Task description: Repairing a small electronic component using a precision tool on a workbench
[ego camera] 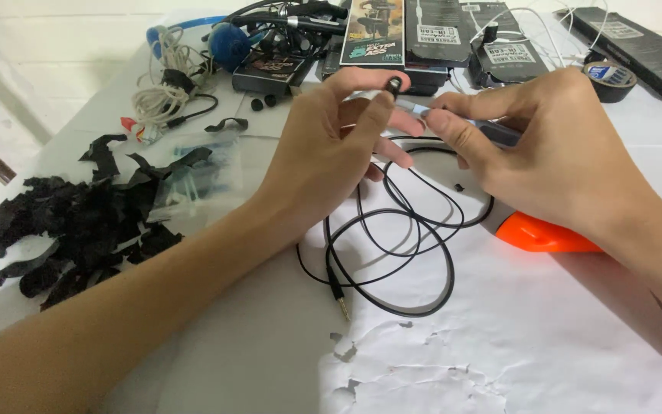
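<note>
White table (545, 337); peeling surface; pale wall (40, 46)

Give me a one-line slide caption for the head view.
Left hand pinches a black earbud while right hand holds an orange-handled tool above coiled black cable.

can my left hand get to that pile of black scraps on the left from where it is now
Probably yes. The black scraps lie in the open beside the left forearm, nothing between, but the left hand pinches an earbud.

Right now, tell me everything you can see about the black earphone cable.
The black earphone cable is thin, glossy and rubbery-looking, lying in loose overlapping loops on the white table. Its metal jack plug rests free on the table. One end rises to a small black earbud pinched in the left hand.
</note>
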